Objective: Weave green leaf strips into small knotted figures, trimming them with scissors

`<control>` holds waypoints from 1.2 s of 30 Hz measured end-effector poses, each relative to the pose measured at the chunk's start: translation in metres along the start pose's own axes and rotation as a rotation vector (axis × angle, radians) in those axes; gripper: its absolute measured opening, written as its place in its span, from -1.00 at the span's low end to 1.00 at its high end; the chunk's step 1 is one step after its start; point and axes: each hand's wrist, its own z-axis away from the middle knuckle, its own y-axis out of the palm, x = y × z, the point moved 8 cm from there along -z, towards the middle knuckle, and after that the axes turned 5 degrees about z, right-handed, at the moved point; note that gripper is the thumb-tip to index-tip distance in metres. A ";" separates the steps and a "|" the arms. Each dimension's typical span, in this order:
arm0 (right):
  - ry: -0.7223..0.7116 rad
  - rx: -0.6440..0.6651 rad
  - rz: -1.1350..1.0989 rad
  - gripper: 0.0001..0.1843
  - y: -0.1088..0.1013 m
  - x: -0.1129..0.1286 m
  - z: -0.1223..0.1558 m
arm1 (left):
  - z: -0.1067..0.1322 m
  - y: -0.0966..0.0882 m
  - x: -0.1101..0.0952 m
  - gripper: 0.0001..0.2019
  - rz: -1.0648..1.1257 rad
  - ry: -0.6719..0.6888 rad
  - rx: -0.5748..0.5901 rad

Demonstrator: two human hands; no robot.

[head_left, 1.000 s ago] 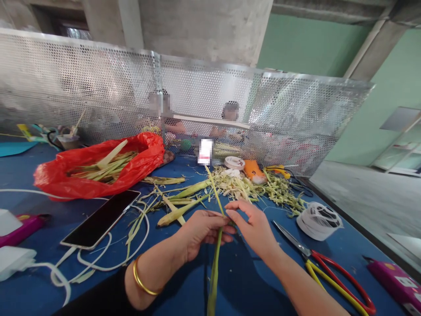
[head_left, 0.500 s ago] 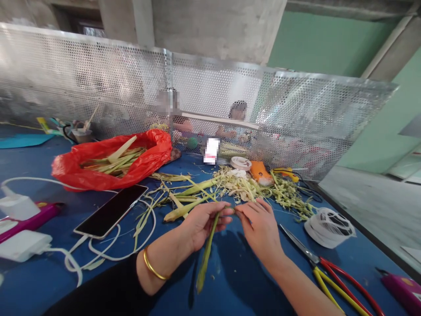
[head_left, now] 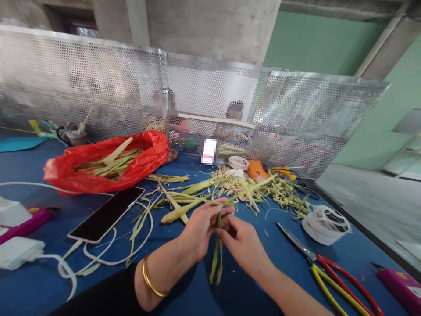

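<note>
Between the left grip (head_left: 202, 223) and the right grip (head_left: 242, 242), the leaf strip (head_left: 219, 218) looks fibrous and smooth, with a faint natural sheen. Below both grips, the counter (head_left: 194, 298) has a smooth, matt blue face. Behind the left grip, a bangle (head_left: 146, 279) of polished, gold-coloured metal meets a sleeve (head_left: 108, 294) of matt black cloth. Left of that grip, the phone (head_left: 105, 215) shows glossy dark glass, the charger (head_left: 21, 253) smooth white plastic; farther forward, the bag (head_left: 144, 160) is thin, crinkled, shiny plastic. Right of the right grip, the scissors (head_left: 311, 255) have bright metal blades and smooth, plastic-looking handles. Well beyond both grips, the screen (head_left: 210, 83) looks like shiny perforated metal.
</note>
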 end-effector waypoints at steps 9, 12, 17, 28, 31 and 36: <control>-0.010 -0.079 0.161 -0.77 -0.034 0.002 -0.006 | -0.002 -0.004 -0.025 -0.76 -0.250 0.151 0.009; 0.107 -0.056 -0.007 -0.84 -0.038 -0.006 -0.009 | -0.002 -0.005 -0.031 -0.81 -0.360 0.211 -0.041; 0.212 0.083 -0.409 -0.83 -0.016 -0.004 -0.004 | -0.001 -0.009 -0.028 -0.83 -0.374 0.218 -0.092; 0.050 -0.073 0.043 -0.86 -0.021 -0.004 -0.003 | -0.006 -0.009 -0.008 -0.79 -0.016 -0.039 -0.019; 0.110 0.065 -0.008 -0.76 -0.011 -0.011 -0.006 | -0.004 -0.006 -0.013 -0.79 -0.034 -0.003 0.000; 0.033 -0.131 0.302 -0.64 -0.042 -0.001 -0.005 | -0.001 -0.005 -0.024 -0.80 -0.151 0.091 -0.025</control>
